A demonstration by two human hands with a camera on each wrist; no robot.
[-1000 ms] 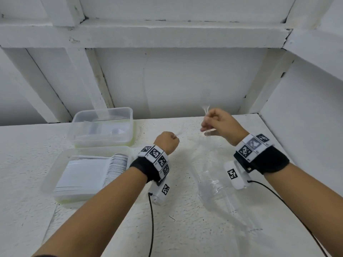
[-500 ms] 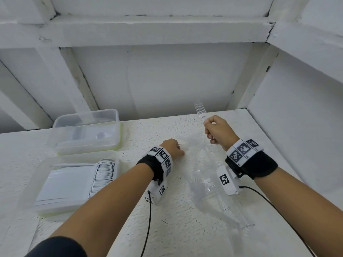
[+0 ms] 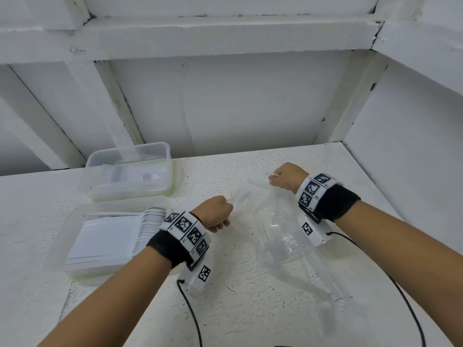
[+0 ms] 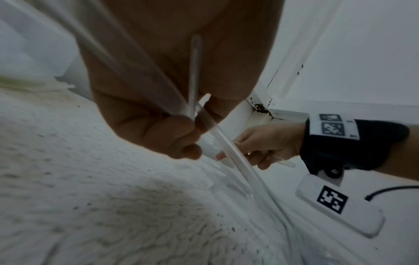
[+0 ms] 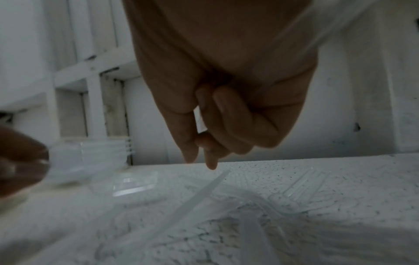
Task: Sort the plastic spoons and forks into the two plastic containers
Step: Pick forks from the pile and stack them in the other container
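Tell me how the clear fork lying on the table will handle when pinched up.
The fork looks thin and see-through, so probably very light and a bit bendy. It lies flat on the rough table, so fingers may slip off before getting under an edge. Its tines look slender; squeezing hard there might snap them.

No legible text; only coded marker squares on wristbands (image 3: 185, 227).

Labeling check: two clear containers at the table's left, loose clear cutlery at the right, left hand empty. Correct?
Not quite. The left hand grips clear cutlery handles, as the left wrist view shows. The rest holds: both containers at the table's left, loose cutlery at the right.
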